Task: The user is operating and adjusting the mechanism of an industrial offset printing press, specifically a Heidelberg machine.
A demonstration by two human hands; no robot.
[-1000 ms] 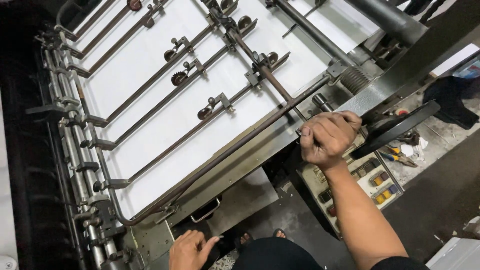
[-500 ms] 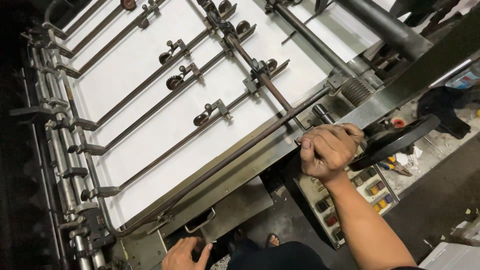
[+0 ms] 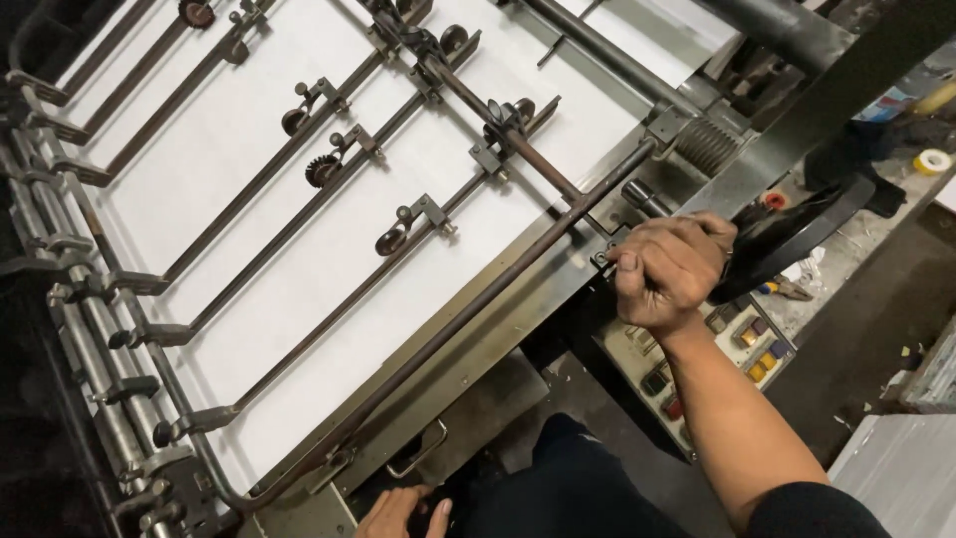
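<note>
I look down on a sheet-feed board of a printing machine, white paper under dark metal rods with small wheels. My right hand is closed in a fist on the rim of a black handwheel at the machine's side. My left hand lies at the bottom edge, fingers spread, resting near a metal drawer handle; whether it holds anything is hidden.
A control panel with coloured buttons sits below the handwheel. A long bar edges the board. Rollers and clamps line the left side. A roll of tape and small clutter lie at right; a white stack at bottom right.
The view has closed in on the machine side. My right hand stays gripped on the handwheel; my left hand has slid lower in the picture.
</note>
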